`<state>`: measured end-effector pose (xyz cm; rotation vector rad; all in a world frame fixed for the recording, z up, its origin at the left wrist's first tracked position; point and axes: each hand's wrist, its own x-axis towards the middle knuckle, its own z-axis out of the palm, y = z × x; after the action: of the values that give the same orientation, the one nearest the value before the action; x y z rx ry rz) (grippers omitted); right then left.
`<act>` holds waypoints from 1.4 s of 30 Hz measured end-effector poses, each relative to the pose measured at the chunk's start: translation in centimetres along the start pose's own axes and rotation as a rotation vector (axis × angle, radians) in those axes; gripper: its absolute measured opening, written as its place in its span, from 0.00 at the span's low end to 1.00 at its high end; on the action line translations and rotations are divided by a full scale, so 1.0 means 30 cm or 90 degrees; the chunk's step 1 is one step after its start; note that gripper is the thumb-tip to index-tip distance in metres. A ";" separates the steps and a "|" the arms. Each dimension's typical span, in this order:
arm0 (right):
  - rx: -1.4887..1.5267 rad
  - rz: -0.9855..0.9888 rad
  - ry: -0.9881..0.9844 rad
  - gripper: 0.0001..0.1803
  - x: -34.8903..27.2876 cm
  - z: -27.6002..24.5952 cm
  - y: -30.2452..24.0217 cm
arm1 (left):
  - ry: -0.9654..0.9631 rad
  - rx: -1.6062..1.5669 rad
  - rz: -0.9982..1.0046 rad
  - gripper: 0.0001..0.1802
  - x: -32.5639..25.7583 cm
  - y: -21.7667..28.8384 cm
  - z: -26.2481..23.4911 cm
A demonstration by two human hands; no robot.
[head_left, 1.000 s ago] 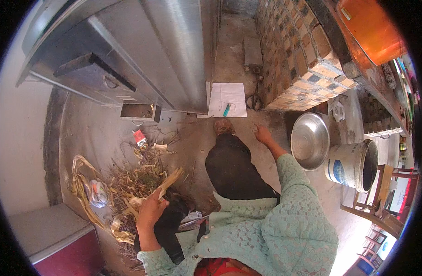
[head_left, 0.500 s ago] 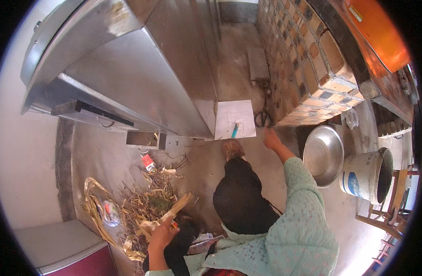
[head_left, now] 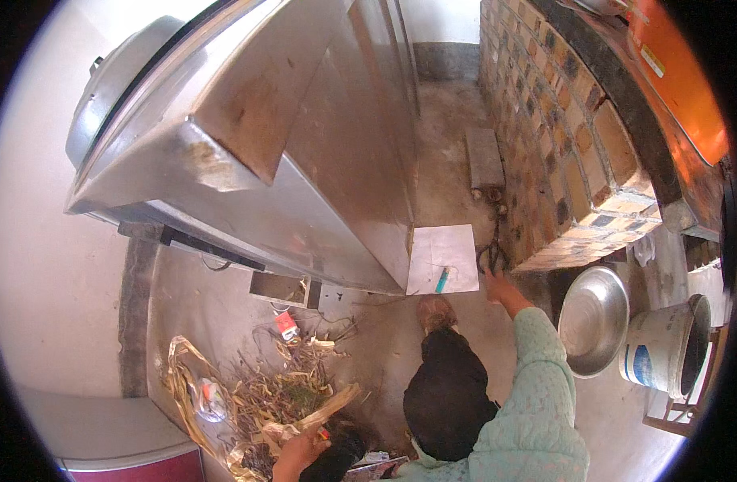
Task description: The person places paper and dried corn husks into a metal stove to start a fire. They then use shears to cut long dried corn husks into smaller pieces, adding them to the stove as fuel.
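Low in front of me, my left hand (head_left: 302, 451) is closed around a long, pale dry husk (head_left: 330, 407). A small orange-red bit (head_left: 324, 434) shows at its fingertips, too small to name. My right arm stretches forward, and my right hand (head_left: 505, 291) is at the looped handles of dark metal tongs (head_left: 492, 255) lying on the floor by the brick wall. Its fingers point at the loops; whether they touch is unclear. Left of it, a white paper sheet (head_left: 457, 241) lies flat with a teal lighter (head_left: 442, 279) on it.
A heap of dry husks and twigs (head_left: 276, 386) lies at left, with a red packet (head_left: 286, 324) beyond it. A metal-sided stove (head_left: 336, 185) stands ahead, the brick wall (head_left: 569, 185) to the right. A metal basin (head_left: 595, 321) and white bucket (head_left: 657, 353) are at right.
The whole view has shifted, so the scene sits lower and further right. My right hand has come closer to the tongs' loops. My left hand keeps its hold on the husk.
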<state>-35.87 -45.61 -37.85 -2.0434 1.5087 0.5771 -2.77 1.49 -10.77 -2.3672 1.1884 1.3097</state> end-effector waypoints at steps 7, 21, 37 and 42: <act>-0.043 -0.016 0.163 0.22 -0.138 0.142 0.010 | 0.020 -0.022 0.040 0.33 -0.009 0.050 -0.038; 0.187 0.170 0.165 0.30 -0.371 0.343 -0.052 | 0.123 -0.026 0.093 0.33 -0.049 0.073 -0.020; 0.497 -0.022 0.108 0.24 -0.627 0.253 -0.074 | 0.823 -0.224 -0.011 0.22 -0.370 -0.068 -0.025; 0.709 -0.042 0.041 0.22 -0.787 0.136 -0.126 | 1.062 -0.311 -0.277 0.15 -0.579 -0.218 0.212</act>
<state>-39.10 -24.84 -25.73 -1.2112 1.3152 -0.3355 -7.11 18.67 -2.36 -3.6594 0.2922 -0.9458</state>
